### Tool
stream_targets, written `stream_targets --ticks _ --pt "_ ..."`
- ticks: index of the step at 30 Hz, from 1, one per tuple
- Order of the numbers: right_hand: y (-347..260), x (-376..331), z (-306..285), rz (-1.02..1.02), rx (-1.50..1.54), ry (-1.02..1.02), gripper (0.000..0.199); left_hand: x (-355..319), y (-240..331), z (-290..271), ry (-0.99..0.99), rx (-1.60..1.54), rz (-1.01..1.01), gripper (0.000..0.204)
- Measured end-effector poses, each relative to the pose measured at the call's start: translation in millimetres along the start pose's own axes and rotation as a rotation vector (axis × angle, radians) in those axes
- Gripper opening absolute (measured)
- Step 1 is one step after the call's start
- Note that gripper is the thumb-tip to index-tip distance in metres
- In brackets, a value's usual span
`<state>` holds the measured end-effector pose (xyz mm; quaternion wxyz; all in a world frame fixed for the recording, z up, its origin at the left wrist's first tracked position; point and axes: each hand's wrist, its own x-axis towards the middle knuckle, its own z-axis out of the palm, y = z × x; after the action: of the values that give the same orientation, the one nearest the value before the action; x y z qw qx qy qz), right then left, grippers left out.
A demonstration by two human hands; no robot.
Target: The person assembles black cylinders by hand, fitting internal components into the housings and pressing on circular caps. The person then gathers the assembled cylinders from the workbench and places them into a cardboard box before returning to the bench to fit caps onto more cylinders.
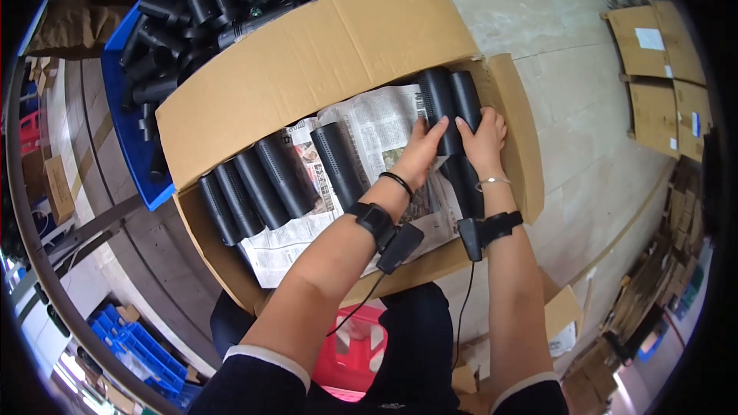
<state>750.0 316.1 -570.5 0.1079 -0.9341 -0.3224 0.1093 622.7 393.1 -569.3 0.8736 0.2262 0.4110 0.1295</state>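
Left hand (421,152) gripping left black cylinder (437,98), right hand (484,137) gripping right black cylinder (463,91); fingers partly curling. Both cylinders lying inside carton (330,38), right of frame centre. Hands apparently positioning pair; next move calling for even alignment.

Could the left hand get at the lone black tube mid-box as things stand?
Probably yes: the lone black tube lies on newspaper with its upper part uncovered, just left of the left hand, though that hand would likely need to release another tube first.
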Motion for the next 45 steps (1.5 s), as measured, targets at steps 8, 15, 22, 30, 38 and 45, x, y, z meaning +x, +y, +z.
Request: stream_targets --ticks 8,15,22,30,38,45 --pt "44 -10 -12 -0.236 0.397 -0.217 0.070 -24 7 25 -0.102 -0.076 0.058 0.069" --pt "-8 -17 -17 -0.181 0.172 -0.130 0.077 -78 48 -47 -0.071 -0.093 0.079 0.064" --pt "-100 -110 -35 -0.179 0.703 -0.597 0.071 -243 70 -212 0.592 0.339 0.328 0.046" --pt "-162 -128 36 0.076 0.907 -0.757 0.073 -251 102 -331 0.491 0.103 0.085 0.059" --pt "-205 -139 56 -0.180 0.704 -0.642 0.125 -250 106 -330 0.403 0.154 0.309 0.079" --pt "-243 -137 45 -0.178 0.852 -0.839 0.122 -244 132 -334 0.226 0.331 0.178 0.103"
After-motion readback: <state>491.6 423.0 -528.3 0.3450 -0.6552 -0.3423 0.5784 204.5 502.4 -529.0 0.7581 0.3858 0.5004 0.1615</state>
